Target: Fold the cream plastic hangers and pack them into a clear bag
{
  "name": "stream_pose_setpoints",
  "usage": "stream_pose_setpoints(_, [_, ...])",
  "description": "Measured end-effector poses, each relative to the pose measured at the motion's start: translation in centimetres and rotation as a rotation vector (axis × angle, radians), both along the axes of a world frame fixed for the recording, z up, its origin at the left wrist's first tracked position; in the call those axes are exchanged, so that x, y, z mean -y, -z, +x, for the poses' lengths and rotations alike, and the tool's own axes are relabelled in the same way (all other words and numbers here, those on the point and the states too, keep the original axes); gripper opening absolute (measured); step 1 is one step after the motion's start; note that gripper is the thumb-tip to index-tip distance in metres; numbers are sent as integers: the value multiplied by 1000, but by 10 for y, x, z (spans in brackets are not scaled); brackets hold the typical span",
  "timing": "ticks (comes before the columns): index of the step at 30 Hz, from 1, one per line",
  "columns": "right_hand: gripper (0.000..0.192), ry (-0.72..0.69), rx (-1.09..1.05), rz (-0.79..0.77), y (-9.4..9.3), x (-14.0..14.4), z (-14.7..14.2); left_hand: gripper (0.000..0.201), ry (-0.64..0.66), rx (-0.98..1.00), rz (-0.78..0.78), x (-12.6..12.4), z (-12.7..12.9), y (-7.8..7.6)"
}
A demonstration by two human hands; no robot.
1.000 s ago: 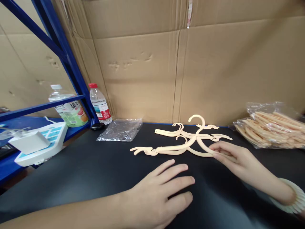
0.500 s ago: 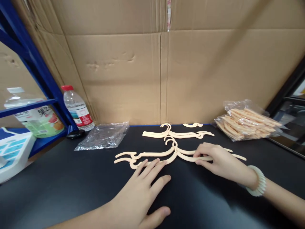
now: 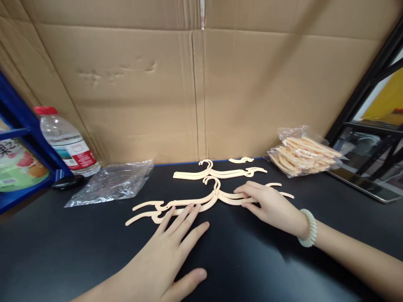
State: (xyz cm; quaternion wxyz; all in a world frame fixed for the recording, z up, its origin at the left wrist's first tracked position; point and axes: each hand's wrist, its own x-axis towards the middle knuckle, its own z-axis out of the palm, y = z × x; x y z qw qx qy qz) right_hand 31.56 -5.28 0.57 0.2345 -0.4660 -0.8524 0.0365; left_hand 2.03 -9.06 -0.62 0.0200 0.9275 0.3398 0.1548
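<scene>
Two cream plastic clothes hangers lie close together on the black table [image 3: 226,260], hooks towards the wall. My left hand [image 3: 176,239] is spread out, palm down, its fingertips on the left arm of the nearer hanger [image 3: 231,201]. The farther hanger [image 3: 189,201] lies just behind it, the two meeting near their hooks. On the right side, thumb and fingers of my right hand [image 3: 267,205] pinch the nearer hanger's right arm; the fingers also reach the farther one and cover part of both. Beyond them are more cream hanger parts [image 3: 192,175] with hooks, and a small loose piece [image 3: 241,160].
Bagged cream hanger parts [image 3: 305,155] are piled at the back right. At the left lie an empty clear plastic bag [image 3: 110,182] and a black object [image 3: 68,182], near a red-capped water bottle [image 3: 67,142] and a blue frame [image 3: 19,113]. Cardboard [image 3: 141,96] walls the back.
The camera view has shifted, so everything appears farther left. The two front hangers look slightly closer together, with both hands still on them.
</scene>
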Motion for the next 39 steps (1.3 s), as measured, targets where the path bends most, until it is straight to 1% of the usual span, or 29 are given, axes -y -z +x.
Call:
stream_pose_setpoints(4, [29,19,20,10,3,-2,2,63,-12,-22,37,-2,-2,7])
stream_pose_setpoints(7, [27,39,13,18,3,-3,3,66,-20,-19,52,-4,-2,8])
stream_pose_setpoints(11, [25,39,-3,45,0,-4,6,61,-51,-28,65,-6,-1,5])
stream_pose_setpoints(14, [24,36,22,63,0,-6,10,60,-62,-41,75,-10,-1,0])
stream_pose_setpoints(18, [21,24,50,37,-1,-10,18,57,-33,-81,66,-26,-7,-8])
stream_pose_setpoints(23, [26,-10,75,-32,-5,-16,30,52,-136,-24,38,-55,-23,-17])
stream_pose_setpoints(26, [27,-10,73,-67,-5,-18,35,39,-112,-21,11,-64,-30,-21])
stream_pose_setpoints(28, [25,-3,62,-70,-3,-20,37,31,-90,-32,5,-65,-31,-23])
stream_pose_setpoints(30, [22,-14,59,-85,-1,-21,37,29,-84,-37,4,-65,-31,-23])
stream_pose_setpoints(34, [20,-46,63,-113,0,-21,36,27,-86,-18,23,-65,-30,-22])
stream_pose_setpoints(39, [20,-40,86,-133,0,-22,35,29,-106,-21,42,-61,-30,-21])
